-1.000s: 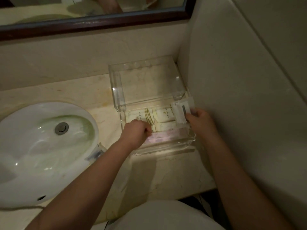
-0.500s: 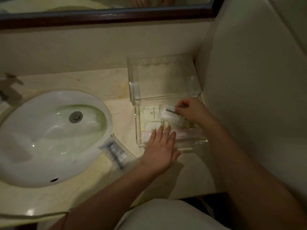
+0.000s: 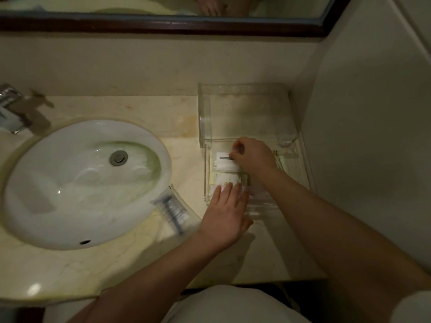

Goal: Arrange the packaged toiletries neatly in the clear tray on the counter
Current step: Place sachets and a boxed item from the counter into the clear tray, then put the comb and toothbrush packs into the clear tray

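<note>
In the clear tray, packaged toiletries.

Left hand flat, fingers extended forward; right hand curled, fingertips pinched together, forearms converging.

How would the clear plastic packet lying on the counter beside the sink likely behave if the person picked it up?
The clear packet looks like thin crinkled film, so it would probably flex and feel light. The dark slim item inside may stiffen it along its length. Its glossy wrap could be slippery, and one end overhangs the sink rim, so a push might slide it in.
</note>
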